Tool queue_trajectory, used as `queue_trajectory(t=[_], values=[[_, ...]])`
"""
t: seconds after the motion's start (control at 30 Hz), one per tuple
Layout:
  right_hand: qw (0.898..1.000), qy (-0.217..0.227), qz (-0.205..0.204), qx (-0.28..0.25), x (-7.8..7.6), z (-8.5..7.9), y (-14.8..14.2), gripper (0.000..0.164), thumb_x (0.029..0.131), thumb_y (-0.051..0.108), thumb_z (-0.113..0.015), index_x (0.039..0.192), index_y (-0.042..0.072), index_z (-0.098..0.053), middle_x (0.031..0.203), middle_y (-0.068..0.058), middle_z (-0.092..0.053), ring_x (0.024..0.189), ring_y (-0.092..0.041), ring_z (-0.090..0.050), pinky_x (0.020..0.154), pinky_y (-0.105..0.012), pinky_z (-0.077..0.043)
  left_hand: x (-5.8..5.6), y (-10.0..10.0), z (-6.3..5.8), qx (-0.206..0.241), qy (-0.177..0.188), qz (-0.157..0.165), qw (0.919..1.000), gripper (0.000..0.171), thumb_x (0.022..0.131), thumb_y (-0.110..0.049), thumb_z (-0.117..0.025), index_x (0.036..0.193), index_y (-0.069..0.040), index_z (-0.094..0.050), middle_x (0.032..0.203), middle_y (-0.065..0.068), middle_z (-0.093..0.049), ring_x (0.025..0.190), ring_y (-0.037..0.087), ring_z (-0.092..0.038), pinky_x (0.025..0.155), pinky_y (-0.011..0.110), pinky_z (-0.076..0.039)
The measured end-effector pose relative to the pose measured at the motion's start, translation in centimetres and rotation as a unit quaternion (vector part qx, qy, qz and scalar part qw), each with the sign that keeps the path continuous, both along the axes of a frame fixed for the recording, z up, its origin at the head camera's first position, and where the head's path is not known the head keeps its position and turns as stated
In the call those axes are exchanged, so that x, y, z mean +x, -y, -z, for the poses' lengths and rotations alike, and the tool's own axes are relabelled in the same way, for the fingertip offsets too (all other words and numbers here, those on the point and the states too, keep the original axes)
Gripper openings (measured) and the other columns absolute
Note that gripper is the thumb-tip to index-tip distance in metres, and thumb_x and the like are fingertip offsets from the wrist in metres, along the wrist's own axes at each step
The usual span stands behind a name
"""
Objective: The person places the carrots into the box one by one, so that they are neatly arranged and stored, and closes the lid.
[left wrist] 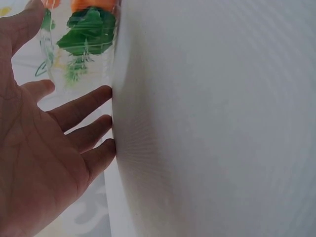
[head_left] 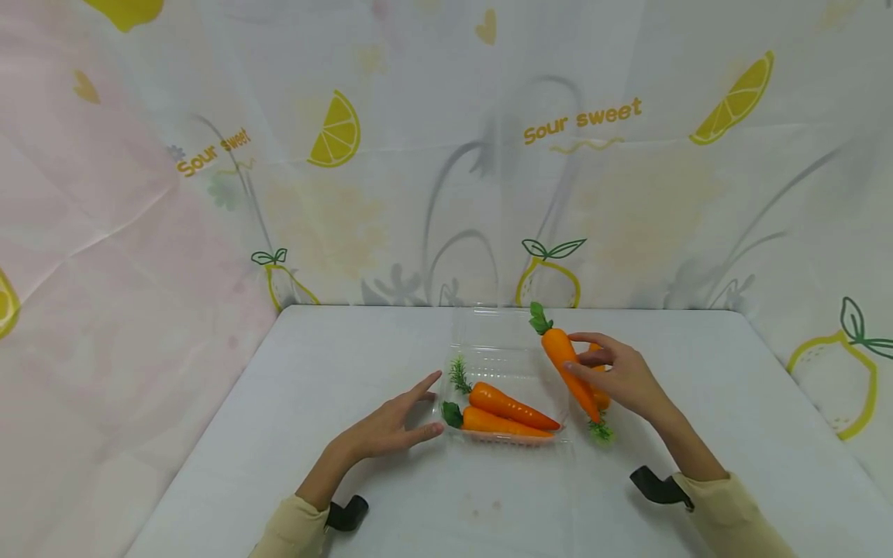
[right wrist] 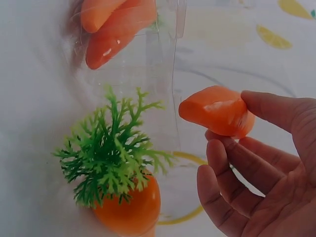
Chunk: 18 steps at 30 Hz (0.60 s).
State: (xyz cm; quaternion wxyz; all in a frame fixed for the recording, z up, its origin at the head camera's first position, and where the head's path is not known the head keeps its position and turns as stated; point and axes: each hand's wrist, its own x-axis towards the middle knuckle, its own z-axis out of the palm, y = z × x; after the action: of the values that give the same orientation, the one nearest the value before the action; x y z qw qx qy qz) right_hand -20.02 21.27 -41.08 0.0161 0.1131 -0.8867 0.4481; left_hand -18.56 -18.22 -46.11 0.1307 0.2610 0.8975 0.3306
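Observation:
My right hand (head_left: 623, 377) pinches a toy carrot (head_left: 563, 358) between thumb and fingers, its leafy top pointing up and away. In the right wrist view the tapered end of this held carrot (right wrist: 217, 111) shows above the table. Two more carrots (head_left: 505, 406) lie side by side in a clear plastic box (head_left: 516, 364), their green tops to the left. My left hand (head_left: 387, 425) has its fingers spread at the box's left side; whether the fingertips touch the wall is hard to tell. Another carrot (right wrist: 131, 207) with feathery green leaves lies right of the box, partly behind the held one.
The box's transparent lid (head_left: 488, 327) stands open toward the back of the white table (head_left: 335, 349). Behind the table hangs a printed cloth (head_left: 418, 194) with lemon drawings. Black wrist mounts (head_left: 659, 487) sit near both sleeves.

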Motion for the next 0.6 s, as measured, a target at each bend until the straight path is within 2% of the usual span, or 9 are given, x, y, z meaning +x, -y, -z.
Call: queue_trajectory(t=[0.6], values=[[1.0, 0.004, -0.019, -0.018, -0.5, -0.1, 1.5, 0.055, 0.089, 0.037, -0.074, 0.135, 0.012, -0.058, 0.114, -0.016, -0.069, 0.1, -0.03, -0.067, 0.076, -0.039, -0.057, 0.0, 0.0, -0.1, 0.001, 0.004, -0.001, 1.0, 0.085, 0.093, -0.056, -0.06, 0.159, -0.027, -0.016, 0.144, 0.005, -0.051, 0.138, 0.029, -0.04, 0.11, 0.059, -0.029]])
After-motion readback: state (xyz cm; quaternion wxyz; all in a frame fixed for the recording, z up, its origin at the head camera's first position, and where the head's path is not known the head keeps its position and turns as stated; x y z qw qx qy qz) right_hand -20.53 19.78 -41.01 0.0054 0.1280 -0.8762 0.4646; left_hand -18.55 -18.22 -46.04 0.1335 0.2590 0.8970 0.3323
